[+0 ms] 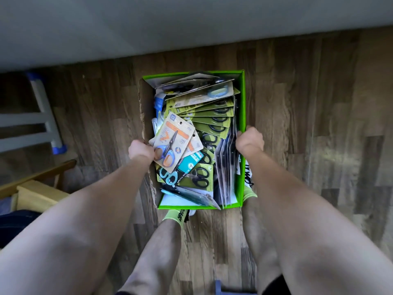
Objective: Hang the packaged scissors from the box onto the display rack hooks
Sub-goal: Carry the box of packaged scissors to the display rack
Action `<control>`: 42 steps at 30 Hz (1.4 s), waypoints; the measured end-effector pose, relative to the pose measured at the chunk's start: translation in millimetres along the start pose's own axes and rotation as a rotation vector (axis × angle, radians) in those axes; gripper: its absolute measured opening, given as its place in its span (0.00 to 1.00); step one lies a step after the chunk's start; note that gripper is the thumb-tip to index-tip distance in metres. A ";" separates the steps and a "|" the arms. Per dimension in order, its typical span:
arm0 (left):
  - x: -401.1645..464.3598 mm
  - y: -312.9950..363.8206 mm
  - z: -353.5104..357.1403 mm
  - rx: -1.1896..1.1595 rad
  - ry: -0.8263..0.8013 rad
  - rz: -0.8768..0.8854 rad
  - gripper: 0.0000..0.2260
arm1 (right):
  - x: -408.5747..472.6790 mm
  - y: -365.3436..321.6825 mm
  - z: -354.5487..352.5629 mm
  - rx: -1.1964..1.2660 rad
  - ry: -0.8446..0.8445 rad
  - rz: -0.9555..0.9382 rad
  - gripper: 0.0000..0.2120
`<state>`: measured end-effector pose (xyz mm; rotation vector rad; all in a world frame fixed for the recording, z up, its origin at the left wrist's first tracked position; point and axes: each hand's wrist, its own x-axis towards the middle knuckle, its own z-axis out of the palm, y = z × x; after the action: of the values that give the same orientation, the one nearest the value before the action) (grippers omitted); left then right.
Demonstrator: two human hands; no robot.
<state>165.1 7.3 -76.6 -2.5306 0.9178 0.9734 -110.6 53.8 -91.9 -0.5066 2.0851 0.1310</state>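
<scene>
A green cardboard box (242, 99) is in front of me above the wooden floor, full of several packaged scissors. On top lies a pack with blue-and-orange-handled scissors (173, 143); olive-green packs with black scissors (210, 119) fan out behind it. My left hand (141, 151) grips the box's left wall, its thumb on the blue-and-orange pack. My right hand (251, 140) grips the right wall, fingers curled over the rim. No display rack or hooks are in view.
My legs in green socks (180, 216) stand just under the box's near end. A grey step ladder with blue feet (45, 116) stands at the left, a wooden piece of furniture (38, 194) below it. A grey surface (191, 24) runs across the top.
</scene>
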 end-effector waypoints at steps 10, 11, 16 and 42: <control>-136.0 10.4 -86.9 0.035 -0.032 0.123 0.11 | -118.4 50.8 -90.3 0.086 0.002 0.042 0.15; -152.2 11.9 -95.5 0.029 -0.036 0.143 0.10 | -132.4 56.1 -100.6 0.103 0.005 0.045 0.15; -220.7 31.8 -142.0 0.065 -0.041 0.280 0.10 | -202.4 78.6 -146.3 0.197 0.102 0.032 0.14; -612.3 210.2 -149.5 0.608 -0.379 1.028 0.11 | -422.6 334.0 -418.0 0.593 0.296 0.333 0.06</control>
<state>-246.5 62.3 442.1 -1.2405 2.0347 1.0977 -381.0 364.4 451.5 0.1944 2.3414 -0.3833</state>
